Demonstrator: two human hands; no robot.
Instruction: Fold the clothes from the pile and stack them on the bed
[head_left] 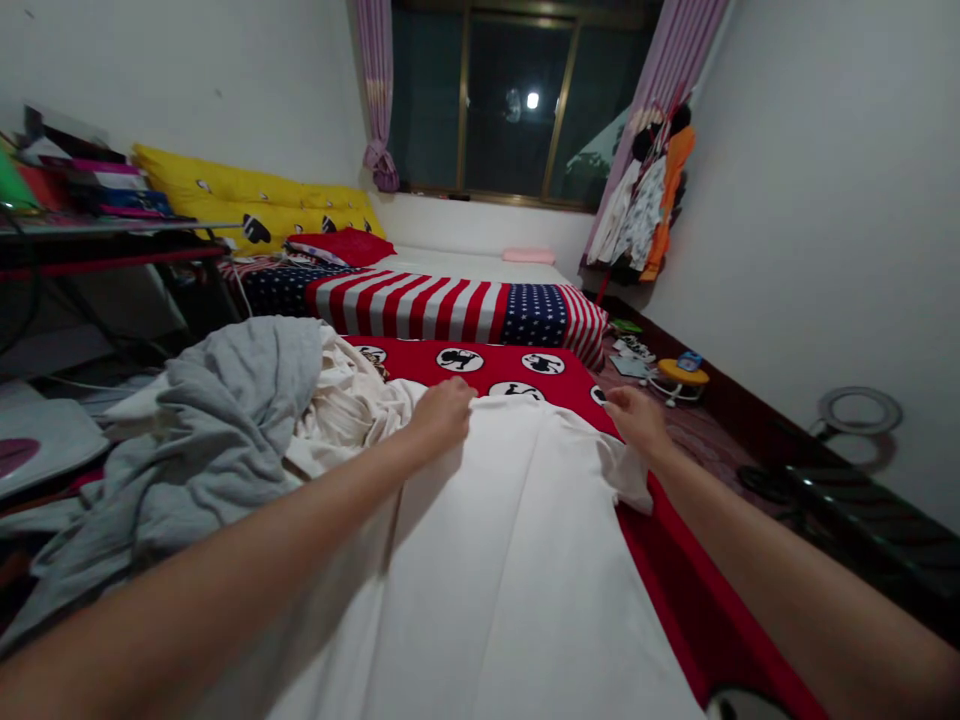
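Note:
A white cloth garment (517,520) is spread out in front of me, with a crease down its middle and a bunched fold like a sleeve at its right edge. At its far left corner, my left hand (444,412) is closed in a pinch on the fabric. My right hand (637,420) is beside the far right corner, thumb and fingers drawn together. Whether cloth is between those fingertips I cannot make out. Beneath the garment is a red cover (495,358) with black-and-white round prints.
Heaped to the left are a grey cloth (232,430) and crumpled cream fabric (349,400). Beyond stands a bed with a striped, starred cover (420,305). A cluttered desk (112,240) is at left. On the right are a yellow stool (682,374) and a ring-shaped object (859,410).

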